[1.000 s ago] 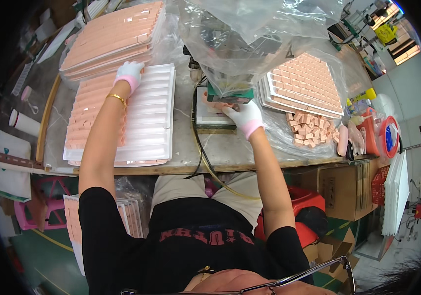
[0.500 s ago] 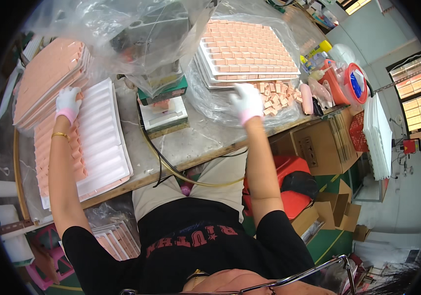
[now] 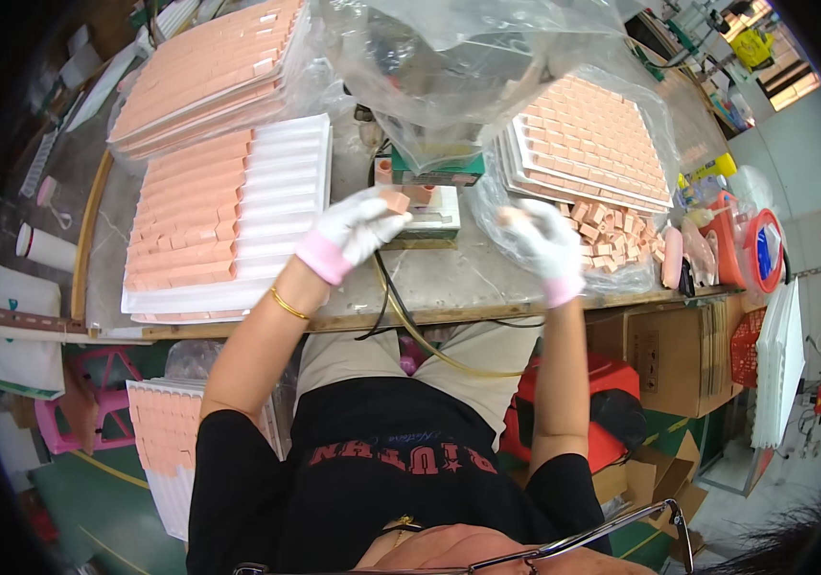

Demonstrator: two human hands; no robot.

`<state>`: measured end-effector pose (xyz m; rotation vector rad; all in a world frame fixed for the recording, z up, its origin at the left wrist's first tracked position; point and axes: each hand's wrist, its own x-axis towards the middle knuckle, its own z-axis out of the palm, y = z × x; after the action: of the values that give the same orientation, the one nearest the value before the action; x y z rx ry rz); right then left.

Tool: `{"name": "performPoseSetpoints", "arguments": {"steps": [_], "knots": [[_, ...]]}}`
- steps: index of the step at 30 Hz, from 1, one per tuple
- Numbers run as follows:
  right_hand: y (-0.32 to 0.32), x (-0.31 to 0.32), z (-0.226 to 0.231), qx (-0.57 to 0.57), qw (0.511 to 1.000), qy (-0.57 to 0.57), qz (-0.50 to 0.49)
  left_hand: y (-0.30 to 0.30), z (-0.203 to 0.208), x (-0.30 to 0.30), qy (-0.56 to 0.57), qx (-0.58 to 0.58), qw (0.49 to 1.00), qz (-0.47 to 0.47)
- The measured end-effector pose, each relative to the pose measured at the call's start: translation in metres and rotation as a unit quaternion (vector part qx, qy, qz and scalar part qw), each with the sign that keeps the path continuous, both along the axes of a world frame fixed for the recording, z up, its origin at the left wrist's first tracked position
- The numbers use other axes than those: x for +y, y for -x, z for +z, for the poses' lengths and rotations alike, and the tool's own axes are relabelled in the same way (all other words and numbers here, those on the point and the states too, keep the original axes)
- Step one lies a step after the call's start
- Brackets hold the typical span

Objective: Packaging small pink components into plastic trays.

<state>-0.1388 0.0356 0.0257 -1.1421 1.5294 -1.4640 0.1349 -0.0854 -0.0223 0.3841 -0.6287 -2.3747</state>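
Observation:
My left hand point(image 3: 358, 228), in a white glove with a pink cuff, pinches a small peach-coloured block point(image 3: 394, 201) at the front of the white-topped fixture point(image 3: 444, 213). More peach pieces sit on that fixture, under the green plate point(image 3: 453, 174) of a machine wrapped in clear plastic point(image 3: 449, 81). To the right, my gloved right hand point(image 3: 546, 241) is closed, with a small peach block point(image 3: 510, 217) at its fingertips, blurred by motion. Beside it lies a loose heap of peach blocks point(image 3: 607, 235). On the left, a white ridged tray point(image 3: 286, 206) is partly filled with rows of blocks point(image 3: 185, 211).
Stacked trays full of peach blocks point(image 3: 209, 67) stand at the back left, and another stack point(image 3: 588, 139) at the back right. A red basin point(image 3: 770, 249) and bottles crowd the right end. A hose point(image 3: 429, 347) and cable hang over the table's front edge point(image 3: 353, 321).
My left hand has moved right from the ridged tray to the fixture and now holds a block. My right hand has come away from the heap with a block. The view has turned left.

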Motion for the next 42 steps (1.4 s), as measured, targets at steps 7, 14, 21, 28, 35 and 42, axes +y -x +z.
{"name": "performPoseSetpoints", "arguments": {"steps": [7,14,21,28,35,42], "knots": [[-0.069,-0.017,-0.006,0.215,0.971,0.089,0.046,0.020,0.003,0.031,0.023,-0.067,0.997,0.041],[-0.068,-0.020,-0.011,0.090,0.985,0.122,0.088,0.020,0.033,0.042,0.581,-0.445,0.670,0.127],[-0.058,-0.027,-0.001,0.430,0.854,0.227,0.187,0.018,0.031,0.043,0.614,-0.405,0.673,0.071],[-0.057,-0.020,-0.033,0.218,0.954,0.096,0.181,0.023,0.014,0.044,0.443,-0.285,0.849,0.034],[-0.030,-0.070,-0.090,0.249,0.960,0.126,-0.029,0.005,-0.006,-0.042,0.482,-0.464,0.731,0.137],[-0.061,-0.082,-0.064,0.246,0.966,0.082,-0.006,0.006,-0.021,-0.063,0.470,-0.504,0.708,0.155]]}}
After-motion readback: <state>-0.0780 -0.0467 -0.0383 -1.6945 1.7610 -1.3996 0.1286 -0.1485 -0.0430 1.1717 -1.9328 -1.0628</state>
